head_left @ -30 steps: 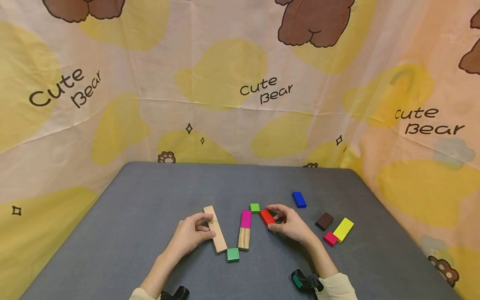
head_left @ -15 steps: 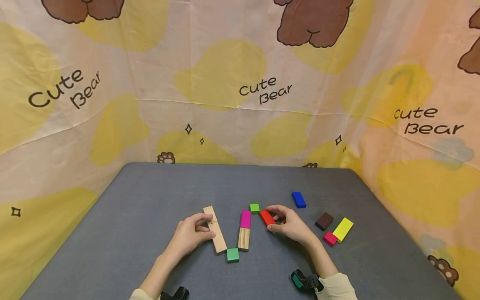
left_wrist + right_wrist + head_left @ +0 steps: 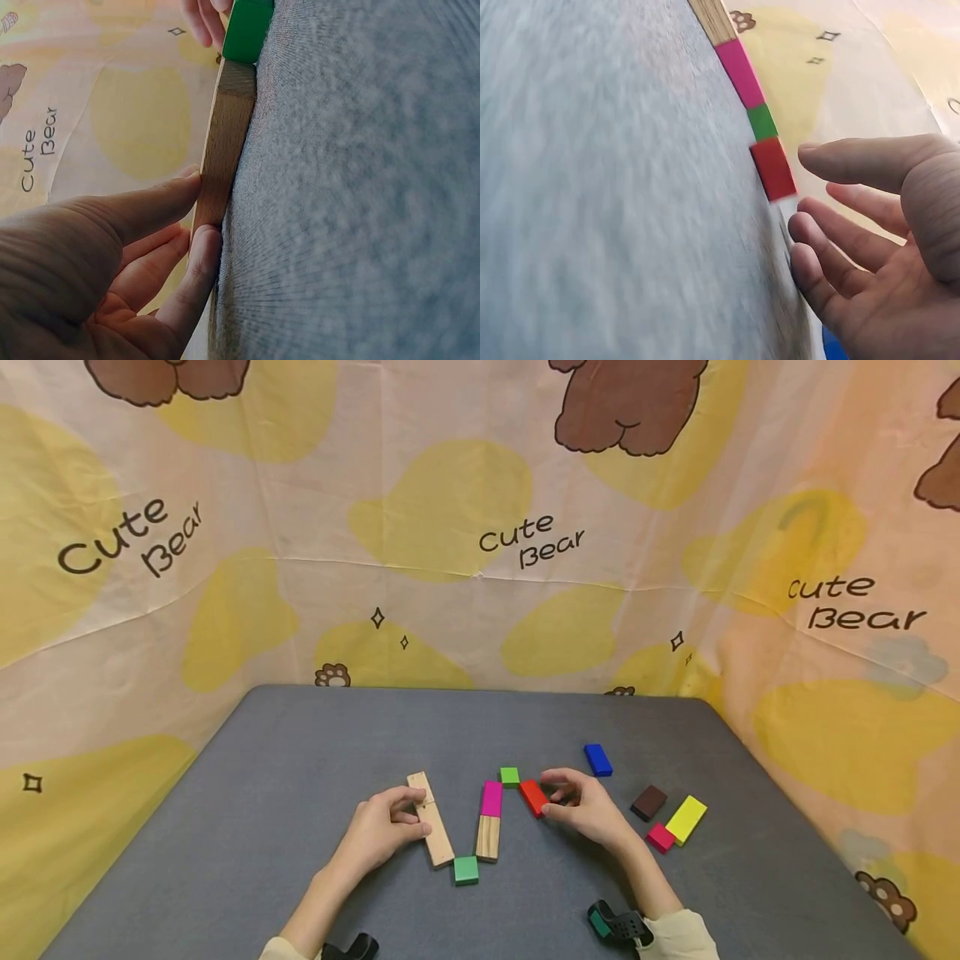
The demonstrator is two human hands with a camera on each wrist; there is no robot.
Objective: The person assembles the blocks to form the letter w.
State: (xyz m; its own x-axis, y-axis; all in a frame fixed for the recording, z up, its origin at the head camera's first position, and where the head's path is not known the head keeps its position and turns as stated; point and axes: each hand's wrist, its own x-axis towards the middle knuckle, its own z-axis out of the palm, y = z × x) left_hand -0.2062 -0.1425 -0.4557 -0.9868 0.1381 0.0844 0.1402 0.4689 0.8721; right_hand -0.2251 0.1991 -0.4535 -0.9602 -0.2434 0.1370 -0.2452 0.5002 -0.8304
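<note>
My left hand rests against the left side of two plain wooden blocks laid end to end. Its thumb and fingertips touch their side in the left wrist view. A green block sits at their near end, followed by a striped wooden block, a magenta block, a light green block and a red block, forming a zigzag. Just right of the red block is my right hand, fingers loosely bent. In the right wrist view a gap shows between its thumb and fingers, with nothing held.
Farther back on the grey table lies a blue block. To the right are a dark brown block, a yellow block and a crimson block. A patterned cloth hangs behind the table.
My right hand has let go of the red block and shifted slightly right. The red block stays beside the light green one. The left hand has not moved.
</note>
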